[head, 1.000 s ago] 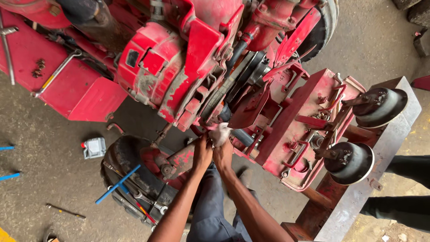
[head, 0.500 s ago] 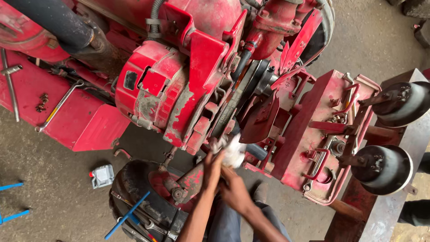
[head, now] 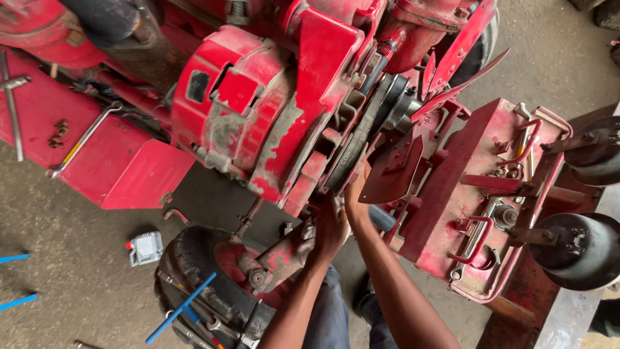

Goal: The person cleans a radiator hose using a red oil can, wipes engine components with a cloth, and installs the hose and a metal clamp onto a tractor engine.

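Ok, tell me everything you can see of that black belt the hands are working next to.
The black belt is a dark rubber-looking band running diagonally through the red machine, from a black pulley at upper right down toward the hands. It sits between the red housing and a red blade-like plate. It looks dusty and worn. The right hand lies against its lower end; the left hand is just below, at a red bracket.

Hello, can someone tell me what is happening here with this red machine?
A person works with both bare hands deep inside a worn red-painted engine machine. The left hand and right hand reach up by the black drive belt. A blue T-handle tool lies on the black rubber tyre below.
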